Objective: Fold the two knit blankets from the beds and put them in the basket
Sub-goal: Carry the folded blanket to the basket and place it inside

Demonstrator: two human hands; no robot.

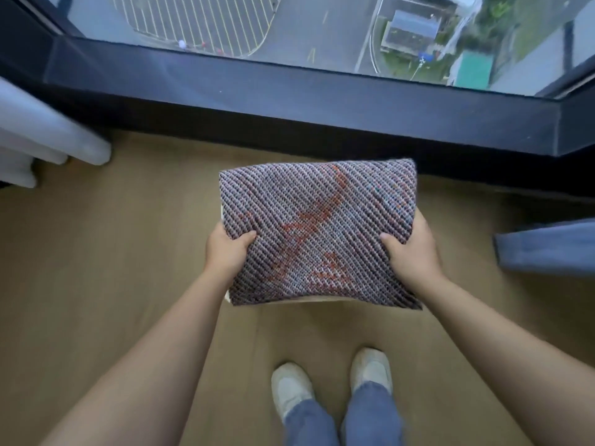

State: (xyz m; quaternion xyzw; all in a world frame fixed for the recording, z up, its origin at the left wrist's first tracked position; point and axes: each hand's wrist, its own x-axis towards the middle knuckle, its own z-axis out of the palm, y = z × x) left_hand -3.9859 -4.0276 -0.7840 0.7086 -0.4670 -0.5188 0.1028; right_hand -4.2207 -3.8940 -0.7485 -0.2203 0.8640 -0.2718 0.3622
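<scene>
Head view, looking down at a tan floor (112, 284) that runs up to a dark window sill (289, 101). Beyond the glass of the window (289, 24), far below, lie a road, a lot marked with pale stripes, and rooftops among greenery. White bedding (38, 136) enters at the left edge; a blue-grey upholstered edge (547, 249) enters at the right.

A folded knit blanket (318, 233), grey-purple weave with an orange-red motif, is held flat in front of the person, above the floor and just short of the sill. The left hand (227, 249) grips its left edge, thumb on top and fingers underneath; the right hand (413, 249) grips the right edge in the same manner. A thin pale rim (306, 299) shows beneath the near and left edges of the blanket; whether it belongs to the basket cannot be told. Below, two light shoes (331, 381) and blue jeans (341, 420) stand on the floor.
</scene>
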